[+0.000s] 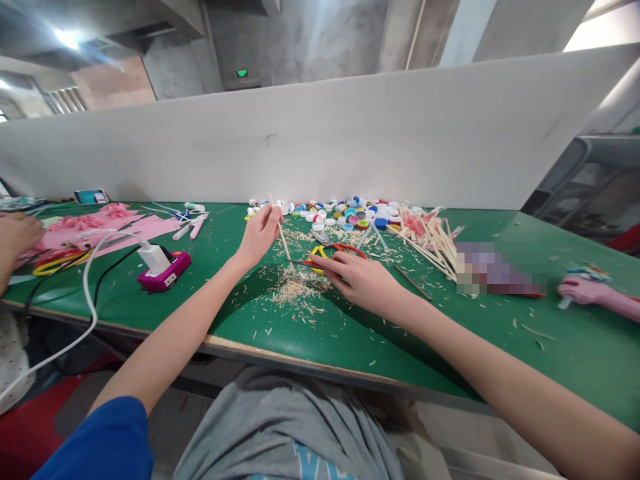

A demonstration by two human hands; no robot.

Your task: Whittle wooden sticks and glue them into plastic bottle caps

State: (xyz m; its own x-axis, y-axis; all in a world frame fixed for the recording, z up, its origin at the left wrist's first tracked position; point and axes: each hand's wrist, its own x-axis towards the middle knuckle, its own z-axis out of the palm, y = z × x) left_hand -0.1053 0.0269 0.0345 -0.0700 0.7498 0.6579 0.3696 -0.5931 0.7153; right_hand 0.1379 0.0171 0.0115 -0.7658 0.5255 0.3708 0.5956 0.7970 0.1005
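Observation:
My left hand [261, 230] is closed around a thin wooden stick [285, 241], which slants down toward the table. In my right hand [363, 279] is a small knife [301, 263] with a dark narrow blade and some red at its handle. The blade meets the lower part of the stick, and my fingers cover most of the handle. Beneath both hands lies a heap of pale wood shavings [295, 288]. Just behind my right hand rests a pair of pliers [321, 237] with a grey head and yellow and red handles.
Coloured bottle caps [350, 217] line the white partition [300, 147]. Wooden sticks [440, 247] are piled to the right, near a pink glue gun [597, 292]. A purple power strip [164, 270] with a white cable sits left. Another person's hand [17, 233] is beside pink paper [150, 229].

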